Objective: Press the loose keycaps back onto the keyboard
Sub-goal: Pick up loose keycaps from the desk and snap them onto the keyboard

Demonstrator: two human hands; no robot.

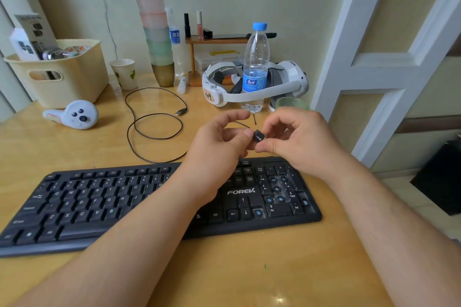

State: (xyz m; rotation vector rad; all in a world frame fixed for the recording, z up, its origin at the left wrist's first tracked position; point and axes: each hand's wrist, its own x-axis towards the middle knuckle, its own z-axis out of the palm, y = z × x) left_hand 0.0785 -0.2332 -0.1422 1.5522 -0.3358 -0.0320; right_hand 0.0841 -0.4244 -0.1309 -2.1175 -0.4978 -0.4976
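A black keyboard (99,204) lies across the wooden desk. Several keys are off its number pad, and the right arrow slot (257,212) shows a bare blue stem. Above the keyboard's right part, my right hand (296,142) pinches a small black keycap (259,136) between thumb and forefinger. The cap carries a white arrow mark. My left hand (219,142) is raised beside it, and its thumb tip touches the cap's left side. My left forearm covers the keyboard's middle.
A water bottle (255,67) and a white headset (254,82) stand behind my hands. A USB cable (154,127) loops on the desk. A white controller (77,114), a cream basket (57,75), a paper cup (124,73) and stacked cups (157,32) sit at the back left.
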